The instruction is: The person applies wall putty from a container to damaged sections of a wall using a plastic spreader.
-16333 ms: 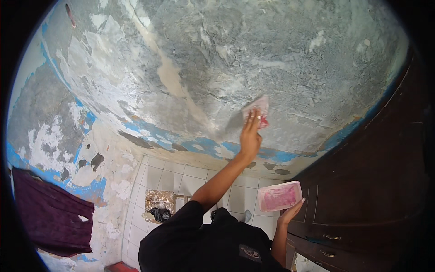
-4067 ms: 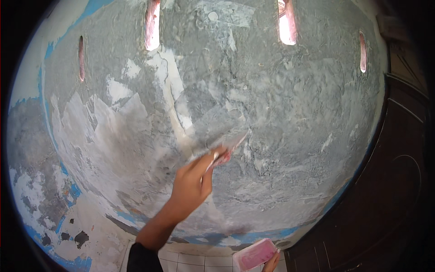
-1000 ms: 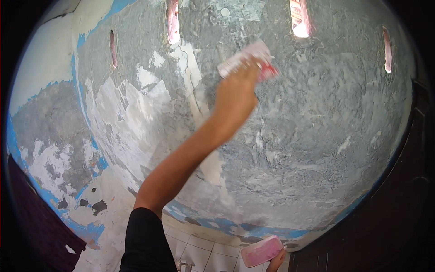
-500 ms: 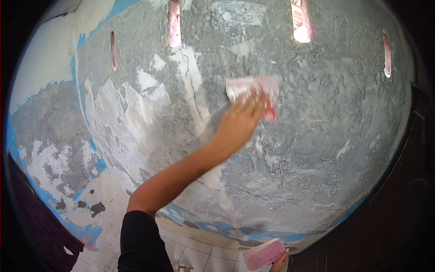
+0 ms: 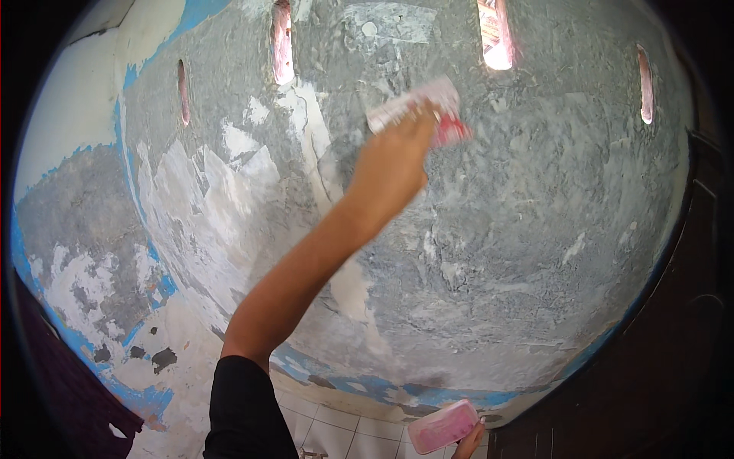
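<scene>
My left hand [image 5: 391,164] reaches up to the grey plastered wall [image 5: 520,252], fingers closed round a wide flat putty spreader [image 5: 394,111]. The spreader is pale and smeared, with a red part [image 5: 453,131] at its right side. It lies tilted against the wall or very close to it, slightly blurred by motion. Low in the view, my right hand [image 5: 469,442] grips the edge of a shallow pink rectangular tray [image 5: 443,427]. Pinkish-white smears coat the tray's inside. Most of the right hand is cut off by the lower edge.
Narrow slots [image 5: 282,46] pierce the wall's upper part. White filler patches [image 5: 229,172] and a pale vertical streak [image 5: 313,130] lie to the left. Blue paint remnants [image 5: 451,395] edge the base above white floor tiles [image 5: 330,437]. Dark cloth [image 5: 61,382] hangs at lower left; dark panels [image 5: 673,321] stand right.
My left hand has moved the spreader upward and slightly left over the wall, and its blade has tilted. The tray in my right hand stays almost in place.
</scene>
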